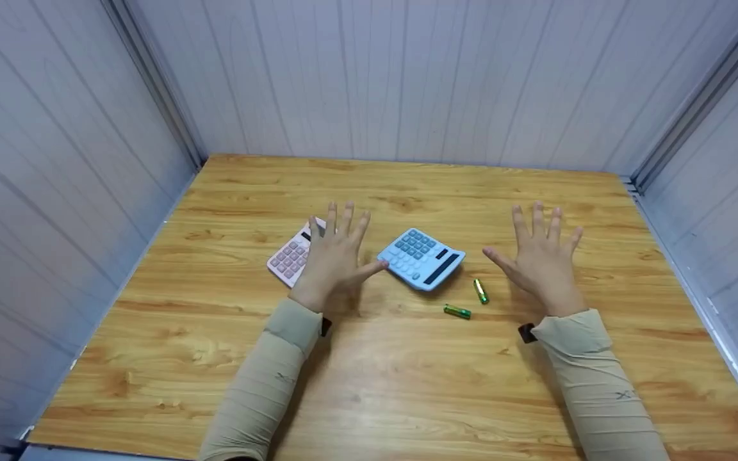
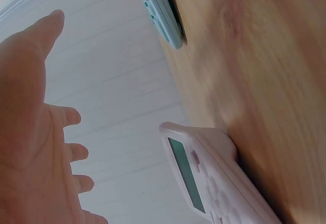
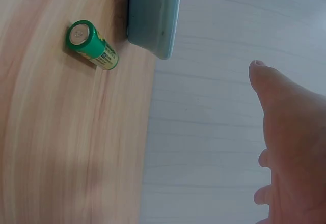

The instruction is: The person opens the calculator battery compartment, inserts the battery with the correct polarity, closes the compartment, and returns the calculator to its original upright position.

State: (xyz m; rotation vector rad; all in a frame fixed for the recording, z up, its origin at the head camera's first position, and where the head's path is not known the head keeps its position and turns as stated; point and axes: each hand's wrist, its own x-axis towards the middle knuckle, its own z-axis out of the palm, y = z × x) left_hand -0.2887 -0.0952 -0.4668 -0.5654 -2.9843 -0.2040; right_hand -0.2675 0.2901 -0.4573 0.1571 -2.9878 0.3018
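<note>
My left hand (image 1: 334, 259) is held above the table with its fingers spread, partly covering a pink calculator (image 1: 289, 261) in the head view. The thumb tip overlaps the edge of a blue calculator (image 1: 415, 253), which lies face up near the middle. Over to the right, my right hand (image 1: 543, 266) hovers with fingers spread and nothing in it. Two green batteries lie between the blue calculator and that hand: one battery (image 1: 481, 291) nearer the hand, the other battery (image 1: 457, 312) closer to me. In the left wrist view the pink calculator (image 2: 204, 178) shows its grey-green screen.
The wooden table (image 1: 375, 384) is enclosed by pale panelled walls at the back (image 1: 369, 77), left and right. Metal corner posts stand at both back corners. A small dark wrist device (image 1: 527, 333) sits at the right cuff.
</note>
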